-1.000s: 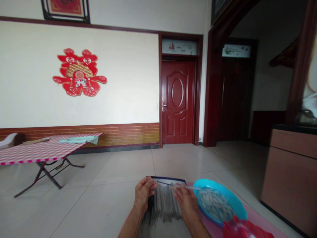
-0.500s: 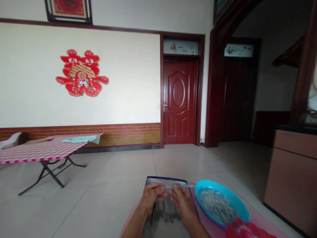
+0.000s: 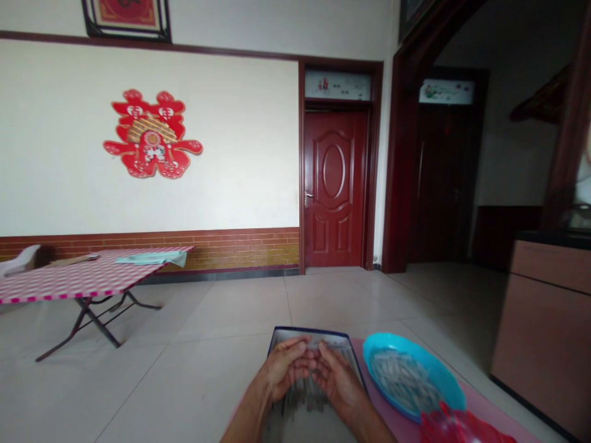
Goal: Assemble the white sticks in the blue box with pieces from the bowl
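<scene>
Left hand (image 3: 286, 367) moved against right hand (image 3: 338, 380), sticks (image 3: 305, 395) in box (image 3: 308, 332)

Navy-rimmed tray (image 3: 307, 331), grey sticks (image 3: 305, 397) inside. Turquoise bowl (image 3: 450, 386), whitish pieces (image 3: 401, 376), toward right edge of pink tabletop (image 3: 481, 401). Red plastic (image 3: 462, 427) at near right corner. Beyond: red-white checked cloth (image 3: 69, 280), red paper ornament (image 3: 150, 135), cream wall (image 3: 249, 141), maroon door (image 3: 333, 191).

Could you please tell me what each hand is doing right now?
Left hand: fingers curled over the tray of thin rods; grip cannot be told.
Right hand: fingers curled, beside the left; grip cannot be told.
</scene>
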{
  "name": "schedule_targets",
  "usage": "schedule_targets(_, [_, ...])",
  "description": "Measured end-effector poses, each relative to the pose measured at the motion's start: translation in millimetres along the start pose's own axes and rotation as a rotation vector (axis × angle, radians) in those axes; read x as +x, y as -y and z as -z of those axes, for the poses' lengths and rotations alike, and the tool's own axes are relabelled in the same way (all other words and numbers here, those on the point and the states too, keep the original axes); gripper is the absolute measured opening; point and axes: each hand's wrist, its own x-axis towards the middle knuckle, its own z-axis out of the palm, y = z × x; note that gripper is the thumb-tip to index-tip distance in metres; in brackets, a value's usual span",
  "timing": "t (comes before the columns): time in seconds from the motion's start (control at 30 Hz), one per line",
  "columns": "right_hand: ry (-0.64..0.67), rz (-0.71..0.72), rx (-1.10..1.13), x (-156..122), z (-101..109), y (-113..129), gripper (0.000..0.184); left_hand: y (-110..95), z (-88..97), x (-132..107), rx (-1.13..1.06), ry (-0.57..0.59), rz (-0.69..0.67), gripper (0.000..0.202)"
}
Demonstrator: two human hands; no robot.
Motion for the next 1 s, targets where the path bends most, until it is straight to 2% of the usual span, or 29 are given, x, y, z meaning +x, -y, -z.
schedule_targets(0.1, [0.037, -0.051, 0.023, 0.8, 0.7, -1.4, 0.031, 1.3, -1.5, -2.0, -0.030, 0.075, -0.005, 0.036])
schedule_targets(0.2, [0.041, -0.085, 0.079, 1.1, -1.3, 0.1, 0.032, 1.2, -2.4, -1.1, -0.061, 0.059, -0.036, 0.035])
schedule_targets(0.33, [-0.030, -0.102, 0.191, -0.3, -3.9, 9.7, 0.031, -3.3, 2.2, 4.6, -0.174, -0.069, -0.108, 0.027])
schedule_targets(0.43, [-0.124, -0.031, 0.232, 0.9, -0.6, 16.6, 0.035, -6.3, 7.5, 8.8, -0.240, -0.189, -0.158, 0.022])
schedule_targets(0.53, [-0.232, 0.027, 0.180, 3.9, 4.8, 16.8, 0.044, -6.0, 10.1, 10.9, -0.215, -0.245, -0.179, 0.025])
schedule_targets(0.6, [-0.249, 0.034, 0.067, 4.5, 6.7, 12.9, 0.048, -4.8, 10.4, 11.6, -0.165, -0.270, -0.189, 0.031])
schedule_targets(0.8, [-0.014, 0.008, -0.376, -4.0, 2.4, -2.1, 0.043, -2.5, 12.6, 14.1, -0.040, -0.366, -0.269, 0.047])
schedule_targets(1.0, [0.152, 0.026, -0.548, -7.1, -3.1, -9.9, 0.028, 1.8, 14.3, 15.2, 0.129, -0.428, -0.283, 0.047])
